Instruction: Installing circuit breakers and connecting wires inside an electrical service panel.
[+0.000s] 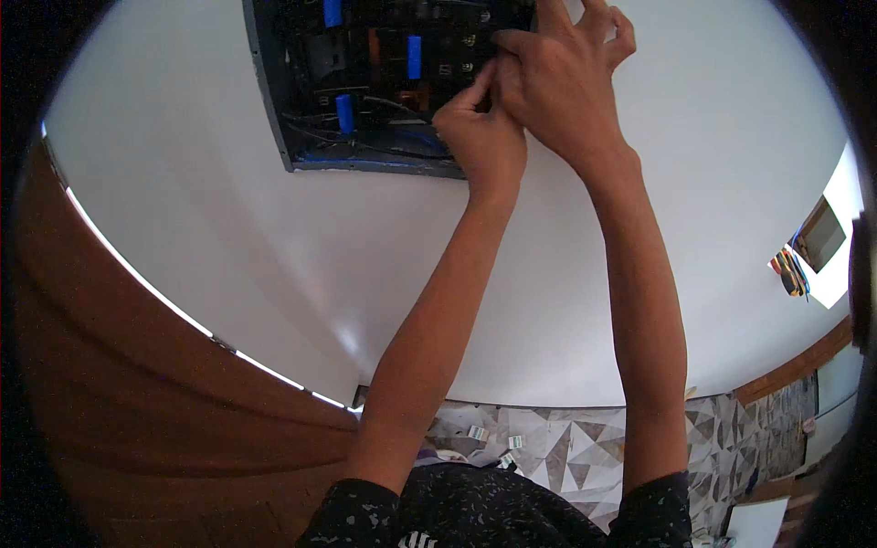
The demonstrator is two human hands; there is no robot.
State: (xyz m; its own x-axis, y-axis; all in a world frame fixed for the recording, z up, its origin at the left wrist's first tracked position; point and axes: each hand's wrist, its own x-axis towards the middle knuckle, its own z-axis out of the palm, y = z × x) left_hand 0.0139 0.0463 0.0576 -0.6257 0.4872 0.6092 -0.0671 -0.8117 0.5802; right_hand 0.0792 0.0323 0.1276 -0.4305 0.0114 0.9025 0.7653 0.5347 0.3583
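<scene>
An open electrical box (301, 110) with a dark blue frame is set into a white wall (228, 228). Inside it are dark parts, wires and several blue cylinders (344, 113). Both my arms reach up to its lower right corner. My left hand (481, 132) has thumb and forefinger pinched together at the box's edge; whatever is between them is hidden. My right hand (559, 78) lies just above and behind it, fingers apart, thumb stretched left over the box's inside. The two hands touch each other.
A brown wooden door (137, 402) fills the left side. Below is a floor of grey and white triangle-patterned tiles (557, 452) with small scraps (477, 432) on it. At the far right a wall opening (816, 236) shows coloured wires (791, 274).
</scene>
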